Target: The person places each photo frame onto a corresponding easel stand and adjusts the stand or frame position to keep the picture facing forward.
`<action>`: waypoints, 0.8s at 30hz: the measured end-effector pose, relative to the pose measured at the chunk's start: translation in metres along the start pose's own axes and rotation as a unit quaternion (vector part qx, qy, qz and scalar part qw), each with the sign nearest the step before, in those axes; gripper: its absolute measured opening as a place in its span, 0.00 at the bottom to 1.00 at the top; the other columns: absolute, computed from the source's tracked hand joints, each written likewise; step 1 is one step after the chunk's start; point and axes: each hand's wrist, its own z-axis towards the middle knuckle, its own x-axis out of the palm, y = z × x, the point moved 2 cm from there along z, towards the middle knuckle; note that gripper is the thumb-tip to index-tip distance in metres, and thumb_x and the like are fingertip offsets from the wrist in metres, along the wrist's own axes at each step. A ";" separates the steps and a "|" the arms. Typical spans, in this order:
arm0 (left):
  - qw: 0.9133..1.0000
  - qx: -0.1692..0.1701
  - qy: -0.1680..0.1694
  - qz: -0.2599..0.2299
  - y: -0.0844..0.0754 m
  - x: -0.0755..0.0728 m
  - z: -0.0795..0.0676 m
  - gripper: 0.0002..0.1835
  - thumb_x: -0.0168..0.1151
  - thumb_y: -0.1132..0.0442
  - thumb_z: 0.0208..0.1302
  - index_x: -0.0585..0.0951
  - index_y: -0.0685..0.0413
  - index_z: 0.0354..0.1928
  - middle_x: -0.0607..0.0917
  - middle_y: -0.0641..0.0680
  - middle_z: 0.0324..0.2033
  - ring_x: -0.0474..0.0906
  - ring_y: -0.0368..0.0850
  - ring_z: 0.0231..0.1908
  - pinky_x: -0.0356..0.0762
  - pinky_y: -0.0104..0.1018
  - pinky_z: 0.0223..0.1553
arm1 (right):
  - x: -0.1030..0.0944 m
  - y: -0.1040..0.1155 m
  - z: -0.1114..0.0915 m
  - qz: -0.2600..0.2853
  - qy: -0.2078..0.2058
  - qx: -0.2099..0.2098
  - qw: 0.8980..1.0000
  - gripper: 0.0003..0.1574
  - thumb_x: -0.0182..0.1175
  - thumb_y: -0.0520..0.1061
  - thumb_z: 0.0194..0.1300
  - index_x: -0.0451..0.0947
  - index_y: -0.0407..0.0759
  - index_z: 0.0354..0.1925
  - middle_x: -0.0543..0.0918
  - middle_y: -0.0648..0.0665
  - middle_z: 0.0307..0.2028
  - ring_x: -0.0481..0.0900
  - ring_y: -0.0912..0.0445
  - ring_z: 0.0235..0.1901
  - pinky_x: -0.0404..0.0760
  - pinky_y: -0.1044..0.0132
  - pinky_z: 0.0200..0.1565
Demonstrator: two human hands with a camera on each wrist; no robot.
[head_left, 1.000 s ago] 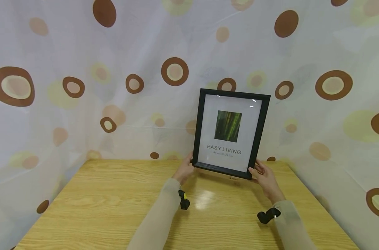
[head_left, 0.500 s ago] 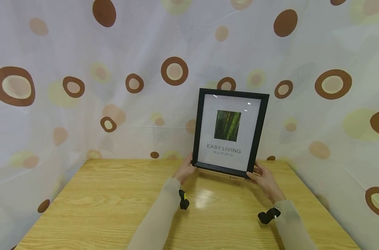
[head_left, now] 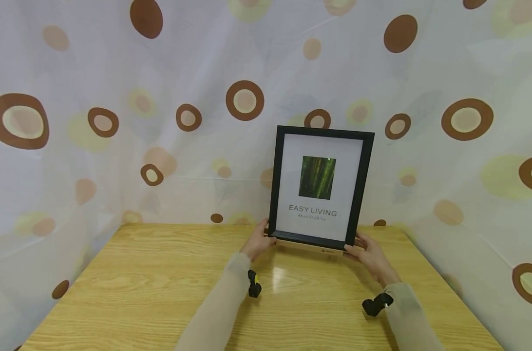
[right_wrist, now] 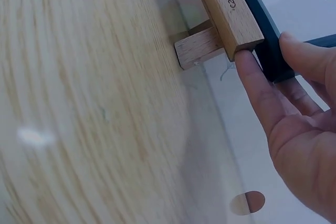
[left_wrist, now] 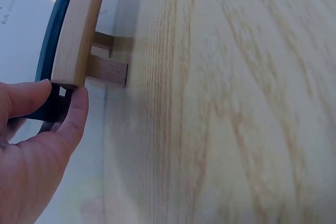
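Observation:
A black picture frame (head_left: 318, 178) with a green bamboo print and "EASY LIVING" lettering leans back on a wooden easel ledge (head_left: 310, 246). My left hand (head_left: 256, 243) holds its lower left corner. In the left wrist view, that thumb lies at the front of the black border (left_wrist: 51, 43) and a fingertip meets the end of the ledge (left_wrist: 76, 35). My right hand (head_left: 371, 257) grips the lower right corner, thumb in front, a finger under the ledge end (right_wrist: 228, 14) in the right wrist view. Short wooden feet (right_wrist: 199, 48) reach the table; the easel's back is hidden.
The wood-grain table (head_left: 161, 282) spreads out in front and to the left. Behind it and along the sides hangs a pale curtain (head_left: 204, 58) with brown and yellow spots, close behind the frame. Each wrist wears a small black camera (head_left: 377, 304).
The frame has shifted slightly left and its sideways slant has eased a little. Both hands have moved with it, keeping hold of the lower corners.

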 end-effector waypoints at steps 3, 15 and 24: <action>1.000 0.006 0.004 -0.009 0.001 -0.001 0.000 0.37 0.55 0.79 0.56 0.57 0.54 0.67 0.70 0.62 0.52 0.70 0.53 0.47 0.76 0.40 0.41 | -0.001 -0.001 0.001 0.012 0.000 0.015 1.000 0.40 0.56 0.36 0.61 0.51 0.37 0.68 0.60 0.28 0.60 0.77 0.52 0.46 0.74 0.53 0.48; 0.985 -0.030 0.058 -0.162 0.012 -0.011 0.000 0.33 0.54 0.80 0.57 0.60 0.57 0.65 0.71 0.65 0.49 0.74 0.51 0.44 0.73 0.45 0.49 | -0.007 -0.013 0.003 0.134 0.029 0.053 0.989 0.37 0.55 0.33 0.61 0.52 0.29 0.65 0.79 0.47 0.45 0.78 0.53 0.46 0.68 0.51 0.53; 0.976 -0.055 0.075 -0.196 0.013 -0.019 -0.003 0.33 0.55 0.79 0.57 0.60 0.59 0.65 0.71 0.66 0.50 0.76 0.51 0.44 0.69 0.49 0.52 | -0.009 -0.013 0.008 0.155 0.063 0.061 0.984 0.39 0.54 0.34 0.62 0.48 0.29 0.66 0.77 0.45 0.48 0.76 0.52 0.48 0.63 0.50 0.56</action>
